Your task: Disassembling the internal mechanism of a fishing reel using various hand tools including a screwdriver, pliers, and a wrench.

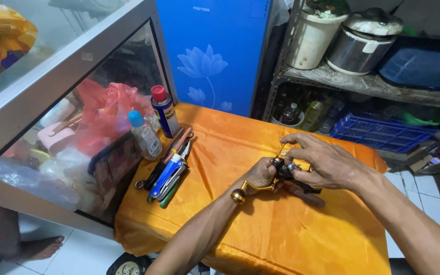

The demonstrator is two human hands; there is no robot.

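Orange cloth covers the table, apparently; shelves behind.

One head-worn camera looks steeply down and forward from close above the table, toward the shelf behind.

A small fishing reel, black and gold, sits held just above the orange-draped tabletop, near its middle. Its gold crank arm juts out low to the left (round knob at the tip), body largely covered.
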